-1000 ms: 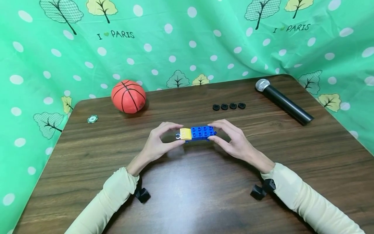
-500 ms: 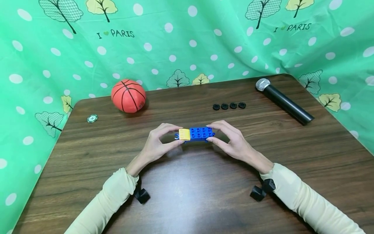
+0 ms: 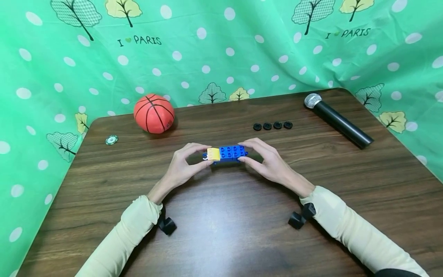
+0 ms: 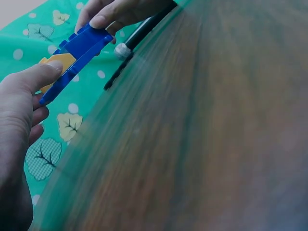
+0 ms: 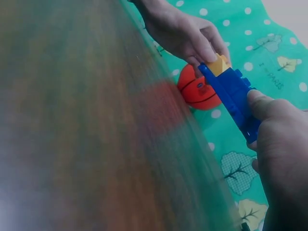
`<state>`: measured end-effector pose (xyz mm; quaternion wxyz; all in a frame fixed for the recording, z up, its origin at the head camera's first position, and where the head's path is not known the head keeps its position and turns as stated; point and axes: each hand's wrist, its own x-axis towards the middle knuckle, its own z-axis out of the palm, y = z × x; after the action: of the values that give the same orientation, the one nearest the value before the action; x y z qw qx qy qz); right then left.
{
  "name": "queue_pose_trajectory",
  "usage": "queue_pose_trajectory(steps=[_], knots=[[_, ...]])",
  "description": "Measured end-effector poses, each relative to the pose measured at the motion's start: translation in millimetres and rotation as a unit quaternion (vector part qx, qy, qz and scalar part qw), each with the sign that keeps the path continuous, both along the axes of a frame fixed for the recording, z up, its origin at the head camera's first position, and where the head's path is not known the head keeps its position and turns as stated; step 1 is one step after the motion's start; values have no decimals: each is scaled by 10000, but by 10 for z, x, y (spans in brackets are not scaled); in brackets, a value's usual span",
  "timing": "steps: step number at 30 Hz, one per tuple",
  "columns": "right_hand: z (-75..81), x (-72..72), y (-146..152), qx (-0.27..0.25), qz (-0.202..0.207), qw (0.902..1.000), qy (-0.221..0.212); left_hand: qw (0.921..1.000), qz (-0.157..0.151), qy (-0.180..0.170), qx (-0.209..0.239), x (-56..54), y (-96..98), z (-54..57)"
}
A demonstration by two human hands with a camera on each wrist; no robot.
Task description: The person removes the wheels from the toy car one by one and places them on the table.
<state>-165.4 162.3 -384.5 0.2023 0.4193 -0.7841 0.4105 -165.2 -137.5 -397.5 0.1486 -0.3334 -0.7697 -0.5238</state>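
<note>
A toy car of building blocks (image 3: 230, 153) is held level above the table by both hands, one at each end. Its long blue base carries studded blue blocks (image 5: 236, 94) and a sloped yellow block (image 4: 67, 60), with a small hook at the left end. My left hand (image 3: 183, 165) pinches the yellow end between thumb and fingers. At the blue end, the thumb and fingers of my right hand (image 3: 268, 161) grip the sides. Both wrist views show the car raised off the tabletop, its underside mostly hidden.
Several small black wheels (image 3: 272, 125) lie in a row behind the right hand. A microphone (image 3: 340, 121) is at the back right, a small red basketball (image 3: 154, 114) at the back left, and a green-white poker chip (image 3: 112, 140) near the left edge. Green cloth (image 3: 194, 50) hangs behind the table.
Both hands, with the toy car between them, have shifted left and slightly away from the body. The grip at each end stays the same, and the table items have not been moved.
</note>
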Motion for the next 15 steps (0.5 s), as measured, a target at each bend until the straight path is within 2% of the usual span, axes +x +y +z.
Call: queue_pose_trajectory(steps=[6, 15], knots=[[-2, -123, -96, 31, 15, 10000, -92, 9994, 171, -239, -165, -77, -83, 7], [-18, -293, -204, 171, -111, 9993, -329, 9982, 404, -379, -250, -196, -152, -2]])
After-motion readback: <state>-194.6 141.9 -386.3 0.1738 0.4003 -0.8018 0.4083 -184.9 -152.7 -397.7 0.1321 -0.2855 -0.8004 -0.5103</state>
